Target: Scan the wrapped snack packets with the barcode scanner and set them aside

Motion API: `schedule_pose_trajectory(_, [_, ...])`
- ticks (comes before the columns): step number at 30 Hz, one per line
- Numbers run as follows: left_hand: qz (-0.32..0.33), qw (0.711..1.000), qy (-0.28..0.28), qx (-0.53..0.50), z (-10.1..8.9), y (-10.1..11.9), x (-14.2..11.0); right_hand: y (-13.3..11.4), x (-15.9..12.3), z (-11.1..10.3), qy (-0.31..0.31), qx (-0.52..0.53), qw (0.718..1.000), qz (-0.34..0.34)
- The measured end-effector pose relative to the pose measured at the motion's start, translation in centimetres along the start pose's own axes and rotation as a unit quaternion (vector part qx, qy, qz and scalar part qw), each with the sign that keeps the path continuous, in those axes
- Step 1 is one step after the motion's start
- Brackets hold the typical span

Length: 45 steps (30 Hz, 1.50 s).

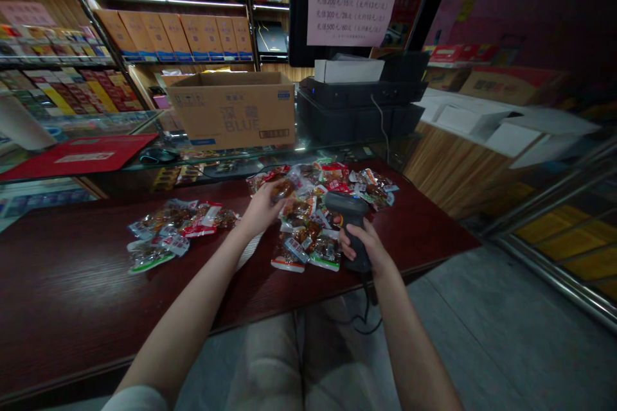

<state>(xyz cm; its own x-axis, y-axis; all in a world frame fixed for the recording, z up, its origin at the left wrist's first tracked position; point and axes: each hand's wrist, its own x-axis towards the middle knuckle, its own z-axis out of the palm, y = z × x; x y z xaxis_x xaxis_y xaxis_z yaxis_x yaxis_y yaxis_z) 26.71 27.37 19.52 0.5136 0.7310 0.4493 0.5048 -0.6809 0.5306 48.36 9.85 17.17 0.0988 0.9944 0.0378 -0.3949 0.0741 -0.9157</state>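
My right hand (369,244) is wrapped round the grip of a black handheld barcode scanner (348,203), whose head points left over the packets. My left hand (263,210) is closed on a brown vacuum-sealed snack packet (283,189) at the back of the central pile. Around and below the scanner lies that pile of clear snack packets (304,231), some with red or green labels. A smaller group of similar packets (168,223) lies left of my left forearm. White paper (249,252) shows partly beneath that forearm.
Behind the dark red table (72,270) is a glass counter with an open cardboard box (236,109), a black mouse (158,155), a red mat (81,155) and a black machine (357,112). The scanner's cable (365,321) hangs off the front edge.
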Motion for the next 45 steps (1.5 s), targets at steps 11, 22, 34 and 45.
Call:
schedule_pose_trajectory(11, [-0.221,0.918,-0.049,0.325,-6.4,-3.9,-4.2,0.0,0.0,0.0,0.009,0.006,1.000,0.001])
schedule_pose_trajectory(22, [-0.168,0.902,-0.150,0.368,-4.4,-4.4,-3.6,0.3,0.0,-0.3,0.010,0.004,1.000,-0.002])
schedule_pose_trajectory(34, [-0.233,0.945,-0.070,0.218,0.7,-3.7,6.8,0.7,0.3,-0.7,0.002,0.010,1.000,0.003])
schedule_pose_trajectory(45, [-0.239,0.966,-0.002,0.102,3.0,-6.7,7.8,0.8,0.2,-0.6,0.004,0.011,1.000,-0.002])
